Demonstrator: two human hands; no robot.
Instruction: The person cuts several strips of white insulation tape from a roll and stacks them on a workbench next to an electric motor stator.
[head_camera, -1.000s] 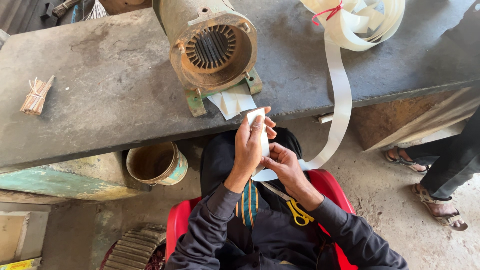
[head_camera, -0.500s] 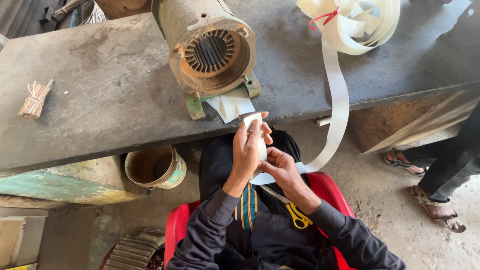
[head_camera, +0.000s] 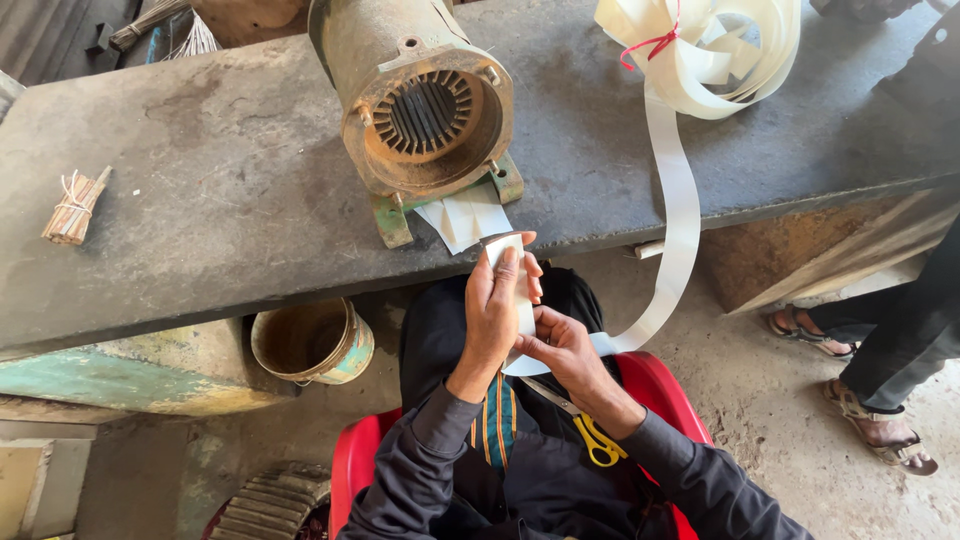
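Bright, sharp daylight; soft shadows

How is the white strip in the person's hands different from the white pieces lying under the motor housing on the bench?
The white strip is one long band; it runs from a loose coil on the bench down to both hands. The white pieces are short and cut. The strip hangs curved in the air, gripped by the left hand and the right hand; the pieces lie flat, partly tucked under the motor housing. Both look like the same pale, paper-like material.

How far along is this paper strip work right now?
Done: a few cut white paper pieces lie under the rusty motor housing. In hand: both hands, left and right, fold the white strip. Left: the coiled roll remains large.
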